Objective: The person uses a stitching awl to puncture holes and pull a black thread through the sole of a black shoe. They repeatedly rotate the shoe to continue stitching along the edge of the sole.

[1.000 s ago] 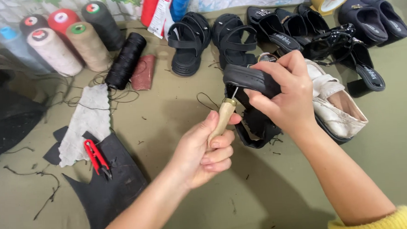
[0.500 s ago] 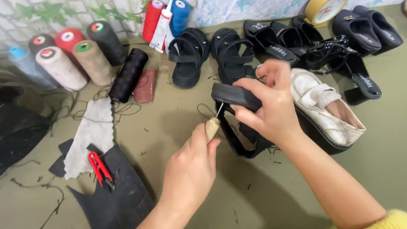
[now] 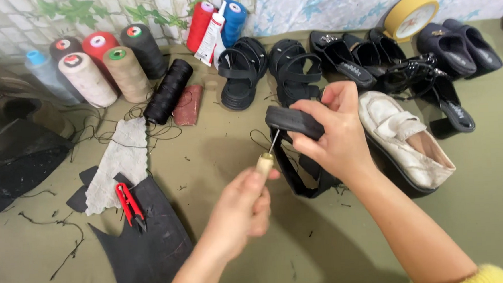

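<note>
The right hand point(image 3: 334, 137) has its fingers closed around the sole of a black strappy sandal point(image 3: 293, 122), lifting its front end off the olive-green surface point(image 3: 224, 160) while the loose straps hang down and trail onto the surface below. The left hand point(image 3: 241, 211) is wrapped in a fist around the pale wooden handle of a stitching awl point(image 3: 265, 159), whose thin metal needle angles up and meets the underside edge of the sandal sole. A thin dark thread loops just beside the needle. Just to the right of the held sandal lies a worn white strap shoe point(image 3: 403, 139), on its side with the opening facing up. Behind the hands stands a pair of black sandals point(image 3: 270, 68), and further right a cluster of black shoes point(image 3: 408, 58) beside a roll of yellow tape point(image 3: 411, 12). At the back left stand cones of thread point(image 3: 101, 66) in cream, tan, red, black and pale blue, with a black spool point(image 3: 168, 91) lying on its side near a small reddish-brown piece point(image 3: 189, 104). A red cone and a blue cone point(image 3: 216, 20) stand by the wall with a white glue tube between them. Near the left, red thread snips point(image 3: 129, 202) lie across a grey rag point(image 3: 118, 163) and a cut sheet of black rubber point(image 3: 148, 250).
</note>
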